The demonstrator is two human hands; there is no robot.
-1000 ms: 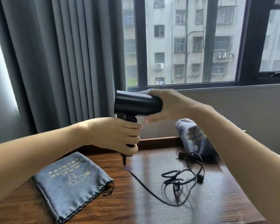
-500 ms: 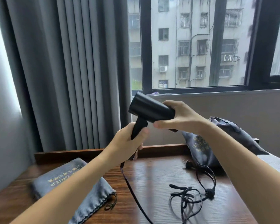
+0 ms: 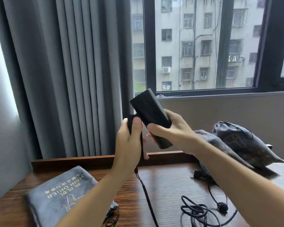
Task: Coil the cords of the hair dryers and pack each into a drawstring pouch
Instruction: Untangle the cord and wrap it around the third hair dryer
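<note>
Black hair dryer [image 3: 150, 113] held up at chest height over wooden worktop [image 3: 167, 182]. Right hand [image 3: 172, 133] grasps barrel, long axis tilted up-left; left hand [image 3: 129, 143] clenches folding handle just left of it. Cord [image 3: 147, 197] hangs from left grip to loose tangle on worktop, nearer right arm. Empty pouch [image 3: 61, 194] lies lower left.

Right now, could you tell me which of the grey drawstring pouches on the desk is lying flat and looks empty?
The flat grey pouch at the near left corner, gold print facing up. The two pouches at the far right are bulging and tilted.
</note>
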